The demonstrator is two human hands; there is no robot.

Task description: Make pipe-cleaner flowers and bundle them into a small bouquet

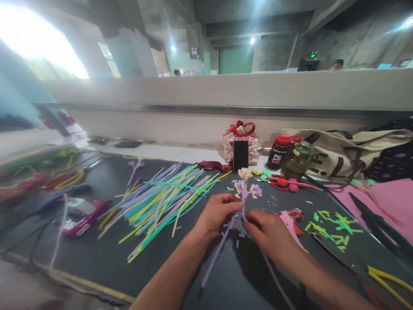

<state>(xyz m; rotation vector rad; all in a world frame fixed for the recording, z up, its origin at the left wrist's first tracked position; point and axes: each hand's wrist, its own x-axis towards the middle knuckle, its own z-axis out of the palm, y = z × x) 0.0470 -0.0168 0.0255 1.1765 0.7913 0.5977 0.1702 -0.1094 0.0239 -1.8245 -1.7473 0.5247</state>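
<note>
Over the black table mat, a pipe-cleaner flower (245, 192) stands upright, with lilac and cream petal clusters on a lilac stem. My left hand (217, 213) pinches the stem below the blossoms between thumb and fingers. Just lower on the right, my right hand (270, 229) has its fingertips closed around the stem. A long lilac pipe cleaner (217, 254) slants down toward me beneath my left hand; where its upper end joins is hidden. To the left lies a spread pile of pastel pipe cleaners (164, 202). Small clippings (237, 244) are scattered around my hands.
At left are a magenta glue gun (85, 220) with cables and another lilac flower (133, 171). A phone (241, 156), red-handled scissors (281, 182), a dark bottle (276, 155) and a canvas bag (342, 148) stand or lie behind. Green clippings (338, 228) lie right.
</note>
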